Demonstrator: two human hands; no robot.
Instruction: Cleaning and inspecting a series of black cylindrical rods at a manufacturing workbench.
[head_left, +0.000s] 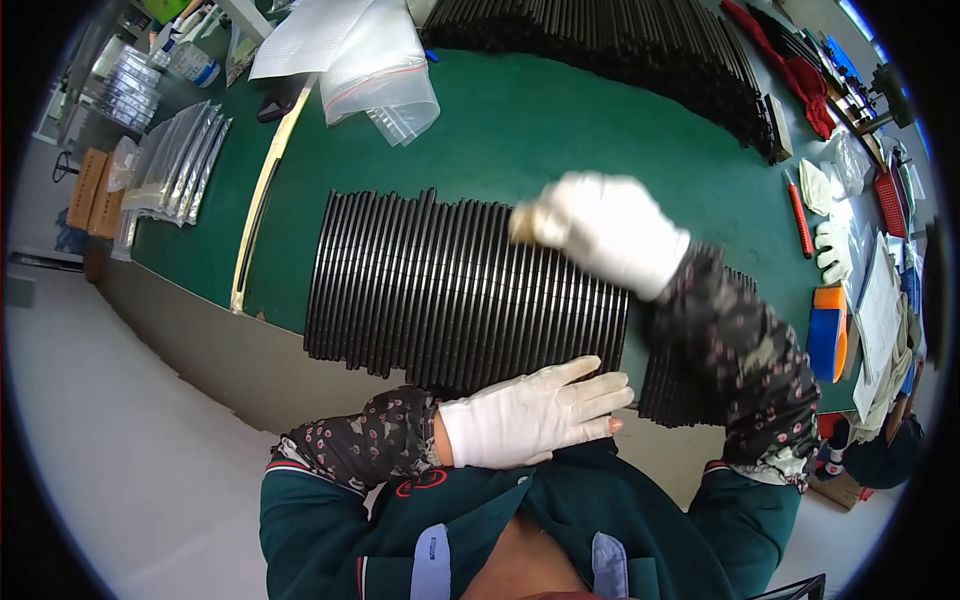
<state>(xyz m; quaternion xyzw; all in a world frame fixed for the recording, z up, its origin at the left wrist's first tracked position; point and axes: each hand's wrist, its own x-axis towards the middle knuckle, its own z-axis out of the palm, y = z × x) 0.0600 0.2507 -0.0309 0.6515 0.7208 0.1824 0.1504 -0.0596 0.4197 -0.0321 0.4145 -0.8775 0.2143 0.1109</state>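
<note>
A close row of thin black rods [430, 280] lies side by side on the green table, most of them running from near to far, with slightly uneven ends. My left hand [530, 415], in a white glove with one bare fingertip, rests stretched out along the near ends of the rods. Its fingers point right and are apart. Over the far right part of the row is my right hand [605, 230], also white-gloved and blurred by motion. Its fingers look curled together around a tan patch, which may be a small item or soiled glove tips.
A second group of black rods [685, 385] lies under my right forearm. Many more rods [600, 30] are piled at the far edge. Clear plastic bags [380, 80] and paper lie far left. On the right are a red-handled tool [798, 215] and a blue-and-orange tape roll [826, 335].
</note>
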